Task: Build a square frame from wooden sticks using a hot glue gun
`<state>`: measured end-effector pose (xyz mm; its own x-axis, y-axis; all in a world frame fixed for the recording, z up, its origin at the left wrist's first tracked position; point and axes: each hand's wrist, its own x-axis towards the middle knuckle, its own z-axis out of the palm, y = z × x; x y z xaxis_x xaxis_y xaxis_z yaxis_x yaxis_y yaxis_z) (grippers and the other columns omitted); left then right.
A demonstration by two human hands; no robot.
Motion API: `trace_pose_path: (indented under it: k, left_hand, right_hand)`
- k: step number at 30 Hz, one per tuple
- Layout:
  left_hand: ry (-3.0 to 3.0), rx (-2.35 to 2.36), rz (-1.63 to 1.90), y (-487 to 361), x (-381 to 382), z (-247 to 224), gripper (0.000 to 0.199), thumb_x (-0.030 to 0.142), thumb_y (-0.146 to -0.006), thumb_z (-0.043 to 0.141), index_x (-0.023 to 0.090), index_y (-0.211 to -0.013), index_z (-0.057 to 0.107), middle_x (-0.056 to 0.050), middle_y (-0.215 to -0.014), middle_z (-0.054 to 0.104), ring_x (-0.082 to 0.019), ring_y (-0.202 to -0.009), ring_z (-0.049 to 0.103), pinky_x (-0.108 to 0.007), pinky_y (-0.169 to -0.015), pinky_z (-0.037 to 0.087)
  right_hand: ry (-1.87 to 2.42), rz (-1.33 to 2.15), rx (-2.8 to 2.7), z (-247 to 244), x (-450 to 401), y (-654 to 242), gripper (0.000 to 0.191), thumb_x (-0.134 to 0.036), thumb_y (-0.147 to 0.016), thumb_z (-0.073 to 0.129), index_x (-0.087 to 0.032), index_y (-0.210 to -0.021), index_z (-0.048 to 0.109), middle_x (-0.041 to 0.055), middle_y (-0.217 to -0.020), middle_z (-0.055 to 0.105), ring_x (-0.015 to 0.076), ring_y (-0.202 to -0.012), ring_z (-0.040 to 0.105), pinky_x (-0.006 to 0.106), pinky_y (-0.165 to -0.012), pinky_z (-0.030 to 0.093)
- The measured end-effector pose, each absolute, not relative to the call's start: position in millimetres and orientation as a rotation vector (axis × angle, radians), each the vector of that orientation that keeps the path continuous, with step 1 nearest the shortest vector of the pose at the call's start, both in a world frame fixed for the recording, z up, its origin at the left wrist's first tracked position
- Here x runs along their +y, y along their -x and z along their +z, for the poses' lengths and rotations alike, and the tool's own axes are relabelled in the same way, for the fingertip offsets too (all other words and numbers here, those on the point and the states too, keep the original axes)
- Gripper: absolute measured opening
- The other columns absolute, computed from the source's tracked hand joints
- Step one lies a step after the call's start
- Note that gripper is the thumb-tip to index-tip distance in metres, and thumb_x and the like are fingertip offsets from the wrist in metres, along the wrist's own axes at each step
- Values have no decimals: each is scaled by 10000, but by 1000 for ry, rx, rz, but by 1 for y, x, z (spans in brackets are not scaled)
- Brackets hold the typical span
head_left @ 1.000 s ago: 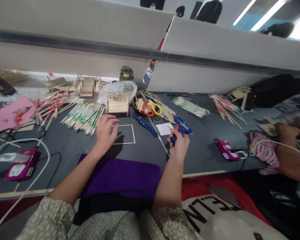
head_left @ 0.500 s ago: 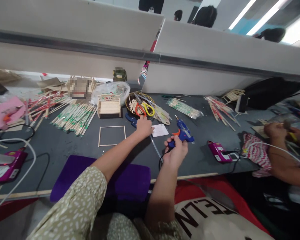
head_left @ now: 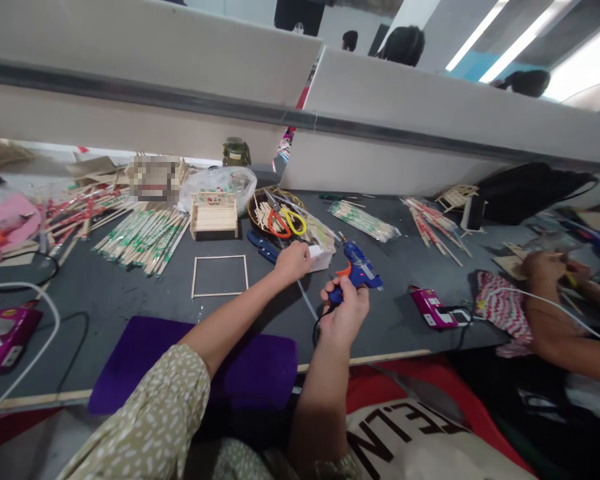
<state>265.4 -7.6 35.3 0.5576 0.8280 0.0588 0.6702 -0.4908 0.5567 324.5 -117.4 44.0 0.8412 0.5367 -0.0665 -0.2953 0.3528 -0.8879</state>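
Left arm [head_left: 233, 317] slants up from lower left; left hand [head_left: 293, 262] near frame centre, fingers pinched on the left edge of a white paper [head_left: 321, 258]. Right forearm [head_left: 326, 380] rises near-upright from bottom centre; right hand [head_left: 349, 310] clamped round the handle of a blue glue gun [head_left: 363, 268], right of centre. Nozzle [head_left: 342, 238] points upper left, long axis sloping to lower right.
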Motion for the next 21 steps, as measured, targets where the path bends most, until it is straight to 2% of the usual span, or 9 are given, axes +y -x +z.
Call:
trace_pose_path:
  k: [3,6,9,11,14,16,21]
  left_hand:
    - [-1905,1060,823,-243,-5,48,25,166,-814,604,167,-790,608,-13,-800,648,-143,-746,591,-247,-702,447]
    - [-1467,857,1084,-207,-7,60,127,190,-762,640,167,-697,534,21,-697,599,-107,-652,552,-225,-655,440]
    - [-1120,731,1101,-170,-15,70,241,326,-719,715,170,-717,530,16,-668,601,-113,-637,554,-252,-669,479]
    - [-1016,739,1143,-150,-20,74,263,343,-705,731,171,-707,532,-12,-750,638,-127,-705,585,-274,-724,495]
    - [-1024,850,1261,-127,-23,77,208,263,-689,744,162,-670,564,-72,-1036,673,-168,-962,610,-263,-823,474]
    - [-949,857,1257,-117,-20,78,230,254,-657,772,161,-661,562,-66,-1072,666,-168,-977,613,-259,-819,476]
    - [-681,653,1188,-103,-16,79,393,306,-554,867,170,-674,519,38,-702,614,-94,-669,597,-248,-716,513]
  right_hand:
    - [1016,663,-353,54,-119,-317,298,-328,-642,732,-202,-797,510,-85,-585,565,60,-450,483,148,-357,334]
    - [992,819,-469,63,-117,-306,299,-387,-670,724,-184,-795,544,-47,-630,605,68,-451,505,157,-344,321]
    - [983,927,-586,68,-110,-289,318,-441,-691,708,-179,-773,548,-19,-659,638,69,-405,493,164,-309,276]
    - [955,998,-640,70,-103,-275,323,-453,-702,705,-187,-776,537,-26,-636,637,63,-366,466,165,-306,271]
    - [919,1123,-683,73,-92,-254,340,-468,-710,710,-193,-769,518,-40,-587,620,54,-331,434,165,-313,285]
    - [913,1190,-704,75,-86,-243,365,-492,-707,714,-192,-758,513,-43,-576,613,54,-325,428,163,-306,279]
    - [995,1188,-715,75,-71,-229,405,-501,-684,754,-185,-793,525,-40,-587,627,70,-351,481,159,-305,306]
